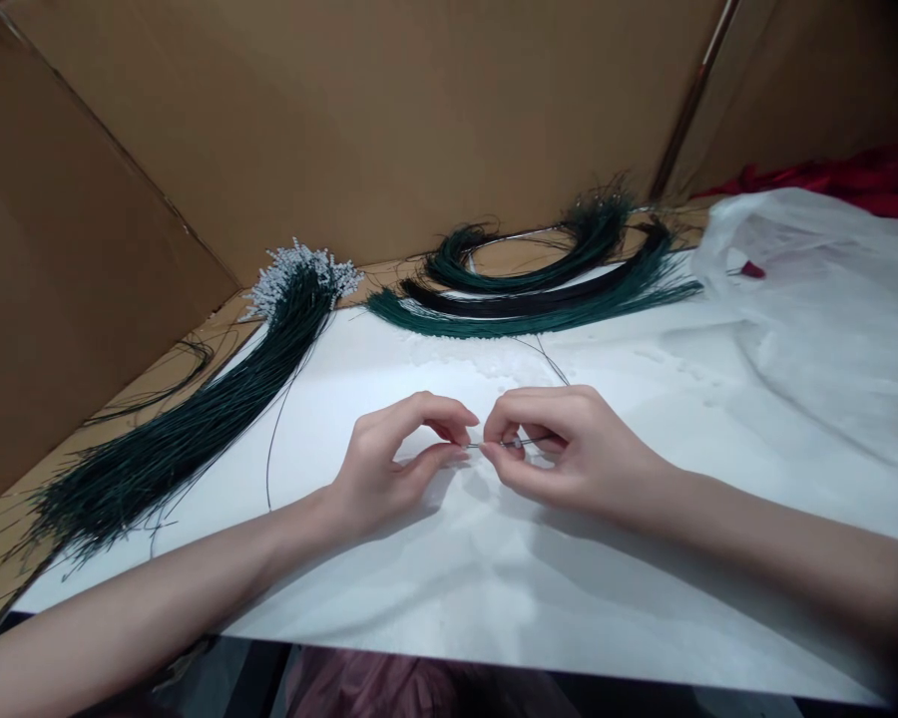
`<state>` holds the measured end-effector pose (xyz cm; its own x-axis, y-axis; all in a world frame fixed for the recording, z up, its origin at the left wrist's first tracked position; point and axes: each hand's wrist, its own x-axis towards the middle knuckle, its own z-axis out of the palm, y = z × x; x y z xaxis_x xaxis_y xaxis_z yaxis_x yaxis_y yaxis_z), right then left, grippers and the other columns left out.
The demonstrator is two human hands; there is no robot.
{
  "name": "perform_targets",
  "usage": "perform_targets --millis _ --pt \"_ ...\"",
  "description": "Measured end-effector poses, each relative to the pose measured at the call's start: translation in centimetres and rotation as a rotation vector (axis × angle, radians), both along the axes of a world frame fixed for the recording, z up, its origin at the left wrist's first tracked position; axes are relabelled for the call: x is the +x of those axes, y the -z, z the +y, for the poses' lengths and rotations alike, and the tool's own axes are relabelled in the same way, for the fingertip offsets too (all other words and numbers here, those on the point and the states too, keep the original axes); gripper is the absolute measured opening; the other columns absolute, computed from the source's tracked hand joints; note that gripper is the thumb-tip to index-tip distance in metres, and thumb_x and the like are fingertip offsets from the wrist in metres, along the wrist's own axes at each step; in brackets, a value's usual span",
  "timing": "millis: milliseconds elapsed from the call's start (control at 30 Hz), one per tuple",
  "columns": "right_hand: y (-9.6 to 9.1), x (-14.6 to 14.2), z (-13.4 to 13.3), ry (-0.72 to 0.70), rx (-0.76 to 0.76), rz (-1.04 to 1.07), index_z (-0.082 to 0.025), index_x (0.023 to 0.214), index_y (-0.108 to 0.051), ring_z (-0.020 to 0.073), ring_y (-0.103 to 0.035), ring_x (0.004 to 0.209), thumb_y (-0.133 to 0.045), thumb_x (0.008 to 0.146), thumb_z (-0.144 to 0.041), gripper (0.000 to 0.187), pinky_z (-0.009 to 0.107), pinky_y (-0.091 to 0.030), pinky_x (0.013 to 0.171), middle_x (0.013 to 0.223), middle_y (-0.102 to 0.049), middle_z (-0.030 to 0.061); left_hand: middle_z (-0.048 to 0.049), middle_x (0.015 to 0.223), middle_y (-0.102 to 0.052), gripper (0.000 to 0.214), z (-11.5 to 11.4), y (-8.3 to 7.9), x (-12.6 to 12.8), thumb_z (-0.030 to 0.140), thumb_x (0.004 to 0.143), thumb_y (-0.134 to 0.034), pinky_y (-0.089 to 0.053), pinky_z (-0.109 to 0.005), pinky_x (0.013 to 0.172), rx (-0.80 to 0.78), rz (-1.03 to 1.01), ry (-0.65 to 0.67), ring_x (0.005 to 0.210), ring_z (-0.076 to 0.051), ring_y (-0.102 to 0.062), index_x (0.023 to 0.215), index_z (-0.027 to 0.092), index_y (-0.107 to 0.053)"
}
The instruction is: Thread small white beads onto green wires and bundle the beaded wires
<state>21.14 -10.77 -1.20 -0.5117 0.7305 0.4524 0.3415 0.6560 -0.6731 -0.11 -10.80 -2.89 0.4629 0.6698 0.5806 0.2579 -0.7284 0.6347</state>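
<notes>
My left hand [393, 454] and my right hand [561, 444] meet over the middle of a white sheet [494, 598], fingertips almost touching. Both pinch the same thin dark green wire [550, 364], whose short end spans the gap between the two pinches. From my right hand the wire curves away toward the back. Whether a small bead sits at the pinch, I cannot make out.
A long bundle of dark green wires tipped with white beads [217, 399] lies at the left. Curved bundles of bare green and black wires [539, 294] lie at the back. A white plastic bag [815, 299] is at right, red cloth [853, 175] behind it. Cardboard walls [344, 120] enclose the table.
</notes>
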Motion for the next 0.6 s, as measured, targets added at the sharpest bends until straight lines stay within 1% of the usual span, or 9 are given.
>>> perform_targets --millis 167,300,467,600 --pt "-0.02 -0.09 -0.01 -0.001 -0.004 0.006 -0.016 0.069 -0.063 0.0059 -0.036 0.050 -0.059 0.072 -0.005 0.013 0.023 -0.028 0.051 0.061 -0.055 -0.0047 -0.0020 0.091 -0.066 0.036 -0.04 0.00 0.00 0.005 0.082 -0.071 -0.058 -0.028 0.079 -0.064 -0.050 0.013 0.082 -0.014 -0.068 0.112 0.021 -0.060" --pt "-0.02 -0.09 0.00 -0.002 0.004 0.015 -0.016 0.068 -0.062 0.0052 -0.036 0.050 -0.060 0.072 -0.004 0.013 0.021 -0.028 0.050 0.060 -0.054 -0.0053 -0.0014 0.091 -0.064 0.045 -0.14 0.00 0.01 0.002 0.081 -0.070 -0.057 -0.026 0.079 -0.119 -0.100 0.036 0.082 -0.014 -0.068 0.119 0.022 -0.056" --pt "0.03 0.02 0.00 -0.007 0.012 0.022 -0.015 0.069 -0.062 0.0045 -0.036 0.051 -0.060 0.073 -0.004 0.012 0.020 -0.028 0.050 0.061 -0.054 -0.0054 -0.0015 0.093 -0.063 0.052 0.12 0.11 0.05 0.000 0.076 -0.074 -0.058 -0.025 0.079 -0.104 -0.148 0.083 0.082 -0.013 -0.068 0.120 0.021 -0.056" --pt "0.05 0.04 -0.03 -0.017 0.014 0.022 -0.014 0.069 -0.063 0.0044 -0.038 0.052 -0.061 0.074 -0.004 0.012 0.019 -0.029 0.051 0.061 -0.054 -0.0052 -0.0019 0.095 -0.063 0.050 0.32 0.14 0.05 -0.002 0.077 -0.073 -0.058 -0.025 0.080 -0.099 -0.146 0.092 0.082 -0.013 -0.068 0.119 0.020 -0.057"
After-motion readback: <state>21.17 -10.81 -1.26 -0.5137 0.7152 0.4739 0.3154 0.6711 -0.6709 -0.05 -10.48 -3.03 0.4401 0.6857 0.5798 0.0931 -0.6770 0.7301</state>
